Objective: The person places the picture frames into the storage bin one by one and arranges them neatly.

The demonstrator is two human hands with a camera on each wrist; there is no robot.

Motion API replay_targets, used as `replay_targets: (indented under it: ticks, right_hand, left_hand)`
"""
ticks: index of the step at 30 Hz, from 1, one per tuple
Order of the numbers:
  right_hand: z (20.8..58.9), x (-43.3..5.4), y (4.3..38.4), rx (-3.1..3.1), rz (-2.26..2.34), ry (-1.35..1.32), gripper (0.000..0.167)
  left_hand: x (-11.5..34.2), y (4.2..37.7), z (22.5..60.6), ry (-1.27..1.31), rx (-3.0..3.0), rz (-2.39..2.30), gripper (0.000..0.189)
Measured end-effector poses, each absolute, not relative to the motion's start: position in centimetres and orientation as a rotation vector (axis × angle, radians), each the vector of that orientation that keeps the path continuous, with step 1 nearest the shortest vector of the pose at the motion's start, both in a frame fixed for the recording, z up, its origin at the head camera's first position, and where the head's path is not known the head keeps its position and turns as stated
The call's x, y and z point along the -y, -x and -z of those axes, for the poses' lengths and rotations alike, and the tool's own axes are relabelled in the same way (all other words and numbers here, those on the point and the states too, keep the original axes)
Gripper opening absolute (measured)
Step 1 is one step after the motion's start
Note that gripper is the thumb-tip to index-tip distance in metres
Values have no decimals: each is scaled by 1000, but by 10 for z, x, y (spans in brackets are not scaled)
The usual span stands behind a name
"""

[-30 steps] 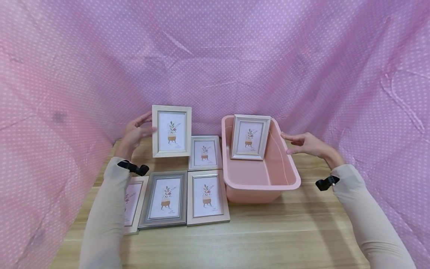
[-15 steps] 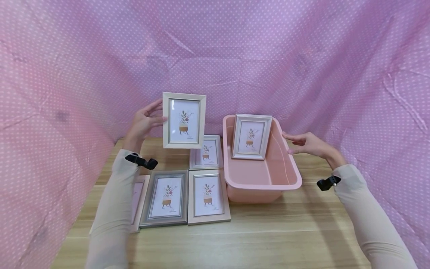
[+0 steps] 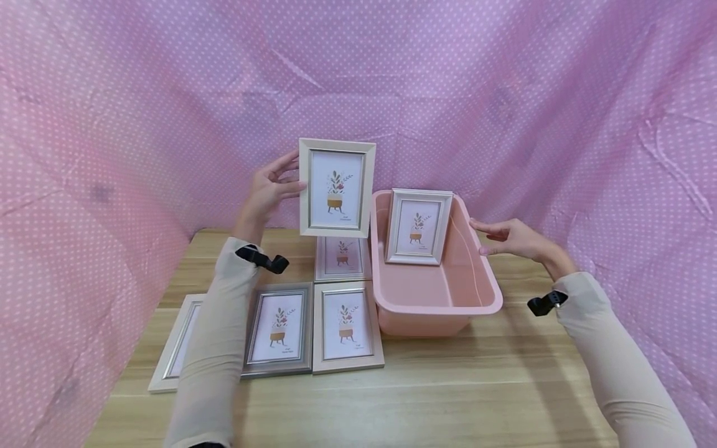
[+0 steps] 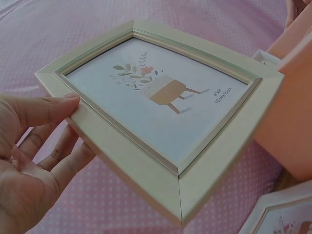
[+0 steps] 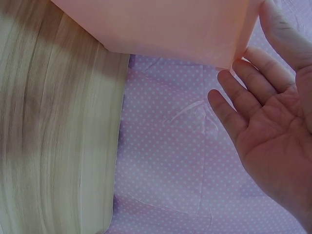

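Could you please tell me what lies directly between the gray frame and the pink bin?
In the head view, a beige frame lies between the gray frame and the pink bin.

My pale wood-grain table (image 3: 437, 398) bears a pink rectangular plastic tub (image 3: 422, 325) at right. Left of it lie four flat rectangular picture frames (image 3: 346, 330), three pale, one grey.

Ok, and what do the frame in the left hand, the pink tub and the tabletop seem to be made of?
Held frame: cream, low-sheen moulding, wood or plastic; the corner seam fits either.
Pink tub: probably moulded plastic with a smooth finish, judging by its even colour and rounded corners.
Tabletop: pale wood or wood-look laminate; streaky grain shows, but not whether it is printed.
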State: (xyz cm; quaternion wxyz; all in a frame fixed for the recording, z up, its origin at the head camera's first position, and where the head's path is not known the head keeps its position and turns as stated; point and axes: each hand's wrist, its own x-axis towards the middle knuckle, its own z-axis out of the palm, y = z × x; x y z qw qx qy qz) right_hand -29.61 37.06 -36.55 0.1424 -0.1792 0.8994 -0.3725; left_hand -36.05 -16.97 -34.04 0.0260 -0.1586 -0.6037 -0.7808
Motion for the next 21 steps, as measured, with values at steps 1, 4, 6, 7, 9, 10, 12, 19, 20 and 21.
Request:
replay_targets:
  ticks: [1,4,6,7,9,10,12,19,20,21]
  right_hand:
    - [366,-371,296,-2597,1073,519,71]
    - [366,-370,296,-2599,1071,519,71]
    - [366,-371,296,-2599,1070,515,71]
    - [366,-371,296,-2596,1071,514,71]
    - [366,-371,297,-2591,1077,509,71]
    - [366,-371,297,-2589,1079,509,71]
    - [366,-372,297,-2584,1088,513,71]
    - [365,-372,297,-2585,1077,509,71]
    - [365,-372,297,-2587,1073,505,71]
    - [365,-372,297,-2589,1068,502,71]
  left_hand:
    - [167,361,340,491,1869,2412,70]
    - [159,362,336,496,1883,2395,69]
    - [156,362,334,505,1901,2374,68]
    - [155,362,333,510,1909,2365,68]
    - [153,362,332,516,1919,2351,67]
    - [152,362,331,519,1922,2346,66]
    - [152,363,330,521,1916,2346,66]
    - [151,361,324,538,1865,2375,65]
    - [151,361,323,544,1874,2363,65]
    - [150,361,322,553,1881,2353,66]
